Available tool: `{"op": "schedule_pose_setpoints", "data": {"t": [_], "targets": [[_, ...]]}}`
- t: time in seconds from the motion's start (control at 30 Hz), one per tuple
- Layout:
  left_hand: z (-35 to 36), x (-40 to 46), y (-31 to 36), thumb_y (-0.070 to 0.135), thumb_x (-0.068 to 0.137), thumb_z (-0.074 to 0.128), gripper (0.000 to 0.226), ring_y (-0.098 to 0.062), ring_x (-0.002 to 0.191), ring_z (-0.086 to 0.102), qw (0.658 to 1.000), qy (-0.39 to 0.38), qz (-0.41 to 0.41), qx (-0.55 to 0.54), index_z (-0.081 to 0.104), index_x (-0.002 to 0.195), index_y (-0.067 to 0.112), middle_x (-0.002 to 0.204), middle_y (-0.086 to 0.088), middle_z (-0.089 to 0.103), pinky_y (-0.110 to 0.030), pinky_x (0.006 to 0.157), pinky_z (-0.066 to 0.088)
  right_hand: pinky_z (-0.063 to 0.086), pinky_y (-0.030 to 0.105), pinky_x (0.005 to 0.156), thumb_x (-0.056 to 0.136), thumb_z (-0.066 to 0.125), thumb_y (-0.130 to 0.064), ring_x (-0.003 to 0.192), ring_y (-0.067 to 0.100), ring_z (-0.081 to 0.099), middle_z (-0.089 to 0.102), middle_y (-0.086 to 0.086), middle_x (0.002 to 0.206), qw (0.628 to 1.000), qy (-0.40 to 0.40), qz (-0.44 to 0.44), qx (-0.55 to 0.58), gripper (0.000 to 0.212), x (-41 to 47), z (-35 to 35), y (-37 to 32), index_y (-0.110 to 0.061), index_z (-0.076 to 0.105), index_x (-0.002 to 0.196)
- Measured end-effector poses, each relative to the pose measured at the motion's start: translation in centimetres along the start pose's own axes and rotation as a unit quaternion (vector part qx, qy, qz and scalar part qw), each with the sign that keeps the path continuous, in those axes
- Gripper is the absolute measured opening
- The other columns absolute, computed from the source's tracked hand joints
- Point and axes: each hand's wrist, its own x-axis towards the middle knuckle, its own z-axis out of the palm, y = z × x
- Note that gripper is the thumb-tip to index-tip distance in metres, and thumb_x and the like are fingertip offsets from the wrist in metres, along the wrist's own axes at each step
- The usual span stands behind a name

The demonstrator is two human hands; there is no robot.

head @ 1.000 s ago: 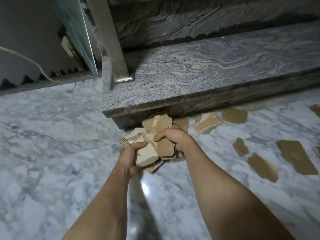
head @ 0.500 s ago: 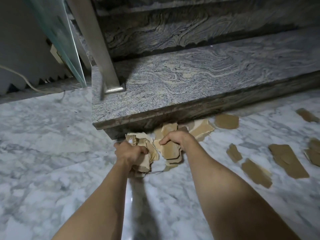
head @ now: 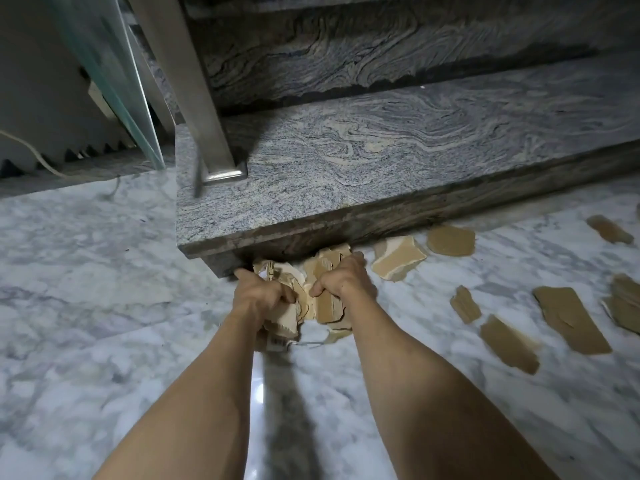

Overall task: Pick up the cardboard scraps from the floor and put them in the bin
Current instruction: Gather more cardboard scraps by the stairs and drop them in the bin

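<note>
At the frame's centre, left hand (head: pixel 259 296) and right hand (head: pixel 343 282) each clench a bundle of cardboard scraps (head: pixel 311 299) beside the stone step (head: pixel 346 188). Several loose scraps (head: pixel 568 317) wait on the floor (head: pixel 86 306) at right; no bin is visible.

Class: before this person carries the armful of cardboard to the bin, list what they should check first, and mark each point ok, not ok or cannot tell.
1. Left hand closed on the bundle of scraps: ok.
2. Right hand closed on the same bundle: ok.
3. Bundle clear of the stone step: cannot tell, it sits right against the edge.
4. Floor cleared of cardboard: not ok, loose pieces lie to the right.
5. Bin within reach: cannot tell, none in view.
</note>
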Motion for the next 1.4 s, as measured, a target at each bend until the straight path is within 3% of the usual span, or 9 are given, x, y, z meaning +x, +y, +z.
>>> {"op": "schedule_pose_setpoints", "data": {"t": [0.03,0.1,0.33,0.47,0.6,0.77,0.97,1.17,1.4], "targets": [[0.0,-0.3,-0.1,-0.003,0.067,0.082,0.018,-0.033,0.079,0.066,1.000,-0.008,-0.008,-0.020,0.066,0.076,-0.003,0.077,-0.012,0.069,-0.041,0.074,0.061,0.049,0.046,0.099,0.053,0.095,-0.025,0.119,0.037,0.058,0.058,0.013,0.132,1.000,-0.013,0.000,0.007,0.109,-0.1,-0.3,0.1,-0.005,0.032,0.140],[0.0,-0.7,-0.7,-0.009,0.068,0.078,0.027,-0.032,0.072,0.067,0.998,-0.032,-0.029,-0.047,0.069,0.047,0.006,0.061,-0.010,0.070,-0.040,0.070,0.058,0.052,0.044,0.096,0.050,0.094,-0.024,0.115,0.035,0.061,0.062,0.011,0.127,0.999,-0.035,-0.014,0.013,0.092,-0.5,-0.7,0.2,-0.009,0.049,0.128],[-0.4,-1.7,-2.0,-0.009,0.062,0.079,0.032,-0.029,0.056,0.068,0.991,-0.089,-0.023,-0.093,0.069,0.092,-0.007,0.070,-0.016,0.073,-0.033,0.054,0.058,0.060,0.045,0.083,0.023,0.092,-0.028,0.090,0.032,0.069,0.073,0.008,0.097,0.992,-0.086,-0.042,0.077,0.072,0.6,-2.8,2.0,-0.017,0.064,0.088],[-0.6,-1.7,-2.7,-0.004,0.067,0.078,0.038,-0.036,0.070,0.070,0.988,-0.101,-0.029,-0.110,0.069,0.103,-0.009,0.088,-0.026,0.074,-0.046,0.067,0.060,0.059,0.056,0.080,0.038,0.094,-0.016,0.085,0.036,0.073,0.076,0.014,0.093,0.967,-0.048,-0.008,0.251,0.066,2.4,-8.5,4.4,-0.011,0.069,0.099],[0.6,-2.1,-2.7,-0.002,0.068,0.078,0.040,-0.035,0.071,0.069,0.987,-0.108,-0.035,-0.113,0.067,0.106,-0.011,0.085,-0.023,0.072,-0.045,0.067,0.060,0.060,0.058,0.075,0.003,0.096,-0.023,0.078,0.033,0.075,0.077,0.011,0.092,0.948,-0.003,0.035,0.316,0.108,7.3,-11.7,7.2,-0.010,0.070,0.107],[4.0,-2.3,-1.8,0.002,0.059,0.082,0.048,-0.036,0.071,0.070,0.985,-0.143,-0.024,-0.096,0.068,0.104,-0.009,0.085,-0.025,0.074,-0.047,0.072,0.056,0.052,0.038,0.092,0.046,0.098,-0.013,0.118,0.033,0.060,0.059,0.014,0.128,0.989,-0.023,0.026,0.142,0.108,3.9,-11.1,5.2,0.000,0.040,0.137],[6.0,-3.0,-1.2,0.001,0.057,0.082,0.046,-0.035,0.070,0.070,0.985,-0.154,-0.006,-0.076,0.070,0.101,-0.008,0.085,-0.024,0.075,-0.046,0.076,0.057,0.033,0.046,0.109,0.057,0.094,-0.023,0.143,0.038,0.017,0.017,0.020,0.153,0.997,0.038,0.008,-0.074,0.120,3.9,-10.4,4.5,-0.016,0.014,0.147],[8.0,-3.4,-1.0,-0.001,0.060,0.080,0.034,-0.032,0.070,0.065,0.986,-0.138,-0.001,-0.093,0.074,0.092,-0.006,0.080,-0.020,0.071,-0.041,0.070,0.052,0.041,0.038,0.107,0.064,0.089,-0.004,0.141,0.032,0.037,0.033,0.013,0.156,0.994,-0.044,-0.067,0.078,0.125,5.3,-13.1,6.2,-0.012,0.005,0.156],[11.9,-3.3,2.8,0.000,0.063,0.080,0.031,-0.032,0.069,0.071,0.981,-0.186,0.044,-0.037,0.072,0.093,-0.001,0.082,-0.018,0.076,-0.036,0.065,0.057,0.052,0.049,0.097,0.044,0.097,-0.012,0.125,0.035,0.052,0.050,0.012,0.142,0.996,0.008,-0.034,0.082,0.124,8.8,-20.3,8.4,-0.011,0.028,0.147]]}}
